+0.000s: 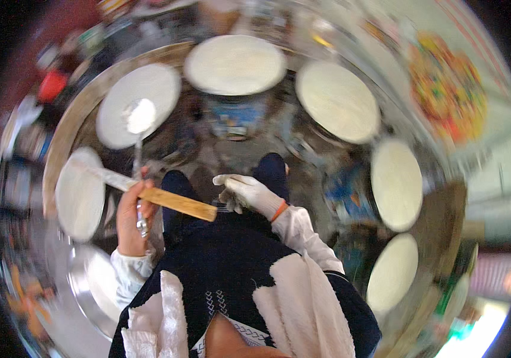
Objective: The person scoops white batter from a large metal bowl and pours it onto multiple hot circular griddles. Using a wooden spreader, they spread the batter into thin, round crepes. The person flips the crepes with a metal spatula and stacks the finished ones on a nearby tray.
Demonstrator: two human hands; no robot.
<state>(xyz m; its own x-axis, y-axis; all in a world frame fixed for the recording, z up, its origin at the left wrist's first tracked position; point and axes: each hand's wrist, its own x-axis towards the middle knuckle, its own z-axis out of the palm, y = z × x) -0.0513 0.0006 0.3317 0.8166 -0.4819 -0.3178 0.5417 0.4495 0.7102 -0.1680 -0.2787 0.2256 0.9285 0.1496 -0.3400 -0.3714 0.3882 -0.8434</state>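
Note:
My left hand (134,212) is bare and closed around two tools together. One is a metal ladle (138,156), its bowl white with what looks like batter, hanging over a white-covered round plate (116,110) at the far left. The other is a flat spatula (179,203) with a wooden handle pointing right and a pale blade reaching toward the left plate (79,197). In front of my lap, my right hand (252,192) wears a white glove with an orange cuff. Its fingers are loosely bent and apart, and no object shows in them.
Round plates covered in white curve around me, including the far middle one (235,64) and the right one (396,185). A metal basin (76,280) of white liquid stands by my left elbow. A brown curved rim (58,146) runs outside the plates. The surroundings are blurred.

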